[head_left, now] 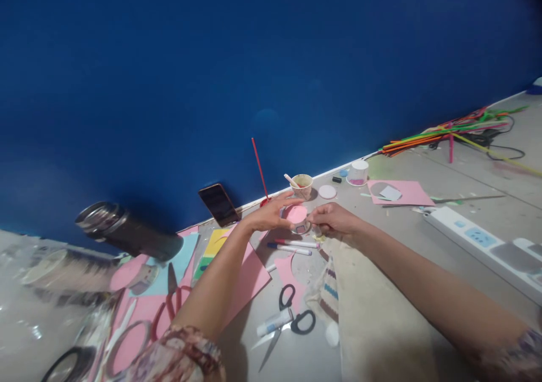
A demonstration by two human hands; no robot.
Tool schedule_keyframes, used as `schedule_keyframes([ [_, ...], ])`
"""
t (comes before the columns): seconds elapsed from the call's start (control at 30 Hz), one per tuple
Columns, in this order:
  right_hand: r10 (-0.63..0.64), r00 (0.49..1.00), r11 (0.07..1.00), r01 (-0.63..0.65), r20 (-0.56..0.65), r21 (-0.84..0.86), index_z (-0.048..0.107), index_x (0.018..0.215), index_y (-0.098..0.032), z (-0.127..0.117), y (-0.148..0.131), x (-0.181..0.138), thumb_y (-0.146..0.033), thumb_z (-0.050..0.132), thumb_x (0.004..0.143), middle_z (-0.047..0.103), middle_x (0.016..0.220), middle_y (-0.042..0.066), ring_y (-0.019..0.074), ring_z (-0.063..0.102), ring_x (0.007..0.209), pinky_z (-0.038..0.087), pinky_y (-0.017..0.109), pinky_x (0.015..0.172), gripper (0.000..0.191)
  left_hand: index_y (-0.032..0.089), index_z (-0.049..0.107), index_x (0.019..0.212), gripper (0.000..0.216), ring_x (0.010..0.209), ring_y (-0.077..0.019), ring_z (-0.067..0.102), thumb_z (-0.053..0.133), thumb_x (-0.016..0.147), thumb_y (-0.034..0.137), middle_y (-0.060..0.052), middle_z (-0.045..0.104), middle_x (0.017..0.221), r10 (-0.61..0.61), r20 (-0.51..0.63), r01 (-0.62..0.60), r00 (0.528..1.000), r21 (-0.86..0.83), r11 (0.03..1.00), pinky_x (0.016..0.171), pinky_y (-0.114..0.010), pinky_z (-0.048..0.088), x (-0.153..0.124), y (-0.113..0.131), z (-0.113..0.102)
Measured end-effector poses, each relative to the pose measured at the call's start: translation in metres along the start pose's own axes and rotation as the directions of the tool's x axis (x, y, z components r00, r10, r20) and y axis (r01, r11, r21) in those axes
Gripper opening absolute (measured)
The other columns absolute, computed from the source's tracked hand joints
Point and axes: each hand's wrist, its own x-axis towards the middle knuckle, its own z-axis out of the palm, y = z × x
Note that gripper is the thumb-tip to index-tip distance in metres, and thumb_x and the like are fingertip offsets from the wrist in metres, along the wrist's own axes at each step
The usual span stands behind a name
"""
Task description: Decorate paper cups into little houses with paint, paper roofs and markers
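A small paper cup (301,227) with a pink paper disc (295,213) over its top is held between the thumb and fingers of my left hand (269,214). My right hand (332,220) is closed in a pinch at the cup's right side; whatever its fingertips hold is too small to make out. Just below the cup lie a red marker (296,243) and a blue-capped marker (290,249). Behind it stands another paper cup (302,188) with a stick in it, and a white disc (327,192) lies to that cup's right.
Black-handled scissors (302,321) and a glue stick (274,322) lie in front. On the left are a dark flask (127,232), a leaning phone (219,204) and pink paper (248,283). A power strip (486,246) and colourful pipe cleaners (449,131) occupy the right.
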Motion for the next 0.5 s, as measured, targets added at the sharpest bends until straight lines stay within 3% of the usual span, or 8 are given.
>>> schedule_keyframes([
  [0.13, -0.007, 1.0, 1.0, 0.007, -0.001, -0.003, 0.067, 0.073, -0.016, -0.005, 0.002, 0.002, -0.04, 0.085, 0.069, 0.048, 0.044, -0.007, 0.0044, 0.03, 0.039, 0.015, 0.021, 0.042, 0.03, 0.03, 0.057, 0.153, 0.106, 0.155, -0.0378, 0.04, 0.095, 0.054, 0.019, -0.012, 0.049, 0.164, 0.078, -0.017, -0.078, 0.997, 0.006, 0.997, 0.128, -0.051, 0.031, 0.004, 0.01, 0.003],
  [0.3, -0.019, 0.999, 1.0, 0.018, -0.036, -0.004, 0.068, 0.072, -0.017, -0.009, 0.004, 0.002, -0.037, 0.083, 0.069, 0.05, 0.044, -0.007, 0.0043, 0.029, 0.039, 0.014, 0.022, 0.042, 0.026, 0.028, 0.046, 0.16, 0.102, 0.157, -0.0366, 0.035, 0.083, 0.066, 0.016, -0.013, 0.039, 0.17, 0.078, -0.075, -0.072, 0.994, 0.086, 0.994, 0.13, -0.051, 0.026, 0.0, 0.01, 0.015],
  [0.4, -0.019, 0.999, 1.0, 0.02, -0.043, 0.005, 0.069, 0.075, -0.017, -0.011, 0.006, 0.003, -0.034, 0.082, 0.069, 0.057, 0.051, -0.004, 0.0043, 0.032, 0.04, 0.016, 0.021, 0.042, 0.023, 0.027, 0.047, 0.159, 0.102, 0.156, -0.0368, 0.037, 0.084, 0.064, 0.016, -0.013, 0.045, 0.166, 0.073, -0.073, -0.066, 0.995, 0.092, 0.994, 0.129, -0.051, 0.027, 0.0, 0.006, 0.019],
  [0.5, -0.016, 0.999, 1.0, 0.017, -0.047, 0.01, 0.07, 0.076, -0.017, -0.011, 0.008, 0.004, -0.034, 0.082, 0.069, 0.055, 0.049, -0.005, 0.0044, 0.031, 0.04, 0.015, 0.021, 0.042, 0.022, 0.025, 0.05, 0.156, 0.105, 0.151, -0.0392, 0.042, 0.087, 0.057, 0.018, -0.015, 0.05, 0.16, 0.046, -0.095, -0.04, 0.994, 0.065, 0.997, 0.126, -0.052, 0.031, 0.001, 0.004, 0.022],
])
